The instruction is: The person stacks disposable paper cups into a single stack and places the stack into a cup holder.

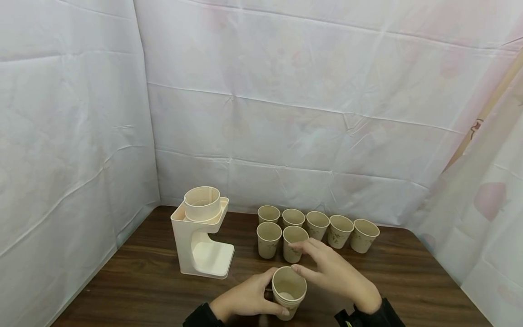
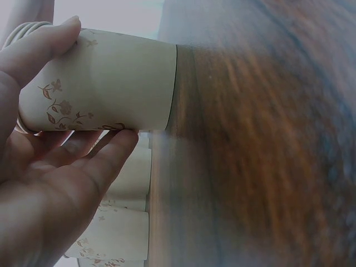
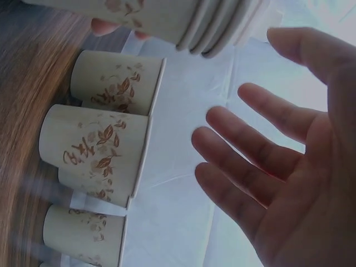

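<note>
At wooden table, left hand grips nested cups, one inside another; right hand loosely spread beside them.

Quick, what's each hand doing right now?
Left hand: holding a stack of nested paper cups.
Right hand: open, holding nothing.

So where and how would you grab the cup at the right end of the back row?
The end cup is probably best gripped just below the rim, from the right: it stands upright, narrowing downward, with a neighbouring cup close on its left.
</note>
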A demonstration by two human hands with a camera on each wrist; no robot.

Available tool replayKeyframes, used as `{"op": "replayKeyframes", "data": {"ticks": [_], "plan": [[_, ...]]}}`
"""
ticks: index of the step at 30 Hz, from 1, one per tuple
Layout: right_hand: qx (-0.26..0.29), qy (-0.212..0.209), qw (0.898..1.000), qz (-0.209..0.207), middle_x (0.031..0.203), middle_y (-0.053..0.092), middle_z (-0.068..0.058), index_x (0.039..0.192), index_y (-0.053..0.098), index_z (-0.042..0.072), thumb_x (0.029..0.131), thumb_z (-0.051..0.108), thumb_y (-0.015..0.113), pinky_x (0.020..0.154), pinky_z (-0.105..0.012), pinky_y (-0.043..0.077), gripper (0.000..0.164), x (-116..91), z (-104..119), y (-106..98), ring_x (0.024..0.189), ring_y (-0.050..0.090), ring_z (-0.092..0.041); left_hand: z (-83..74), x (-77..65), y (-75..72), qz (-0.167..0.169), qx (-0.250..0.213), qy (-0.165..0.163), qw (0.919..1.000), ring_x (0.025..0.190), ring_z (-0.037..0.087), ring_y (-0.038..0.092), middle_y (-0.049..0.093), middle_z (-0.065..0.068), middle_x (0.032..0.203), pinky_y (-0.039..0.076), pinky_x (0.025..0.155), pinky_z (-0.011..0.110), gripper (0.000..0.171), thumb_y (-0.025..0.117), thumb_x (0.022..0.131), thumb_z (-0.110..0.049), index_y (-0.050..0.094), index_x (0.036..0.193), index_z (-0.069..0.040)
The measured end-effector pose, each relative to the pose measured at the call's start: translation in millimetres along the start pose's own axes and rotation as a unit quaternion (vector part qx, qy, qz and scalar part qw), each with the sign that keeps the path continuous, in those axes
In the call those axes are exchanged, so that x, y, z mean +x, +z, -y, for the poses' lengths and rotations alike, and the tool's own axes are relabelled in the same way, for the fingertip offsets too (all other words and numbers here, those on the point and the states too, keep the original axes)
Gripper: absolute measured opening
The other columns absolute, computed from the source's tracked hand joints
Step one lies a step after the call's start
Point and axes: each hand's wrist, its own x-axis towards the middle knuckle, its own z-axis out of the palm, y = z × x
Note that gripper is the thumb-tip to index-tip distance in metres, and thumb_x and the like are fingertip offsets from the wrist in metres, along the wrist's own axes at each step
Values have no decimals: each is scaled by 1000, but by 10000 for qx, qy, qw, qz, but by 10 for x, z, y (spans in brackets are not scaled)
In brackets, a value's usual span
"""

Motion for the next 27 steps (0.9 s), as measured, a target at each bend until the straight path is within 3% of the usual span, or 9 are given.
{"op": "replayKeyframes", "data": {"ticks": [8,17,27], "plan": [[-324,505,9982,-95,117,55,5,124,55,25,88,47,60,84,-39,51,43,-3,-151,58,110,46,-5,28,4,5,-14,17,28,10000,108,14,54,57,3,121,50,86,25,66,75,78,-31,39,133,-22],[-467,664,9957,-445,109,58,-2,125,56,16,85,40,66,81,-40,51,47,55,-294,155,103,51,-13,26,-1,14,-66,80,27,9999,107,14,54,58,2,120,50,86,24,68,76,78,-31,38,133,-23],[-462,1042,9929,-327,121,53,-10,130,53,14,84,43,67,86,-47,48,56,103,-479,260,114,45,-23,15,2,-1,-45,64,18,10000,109,15,54,57,3,122,50,87,25,68,76,78,-32,38,134,-22]]}}
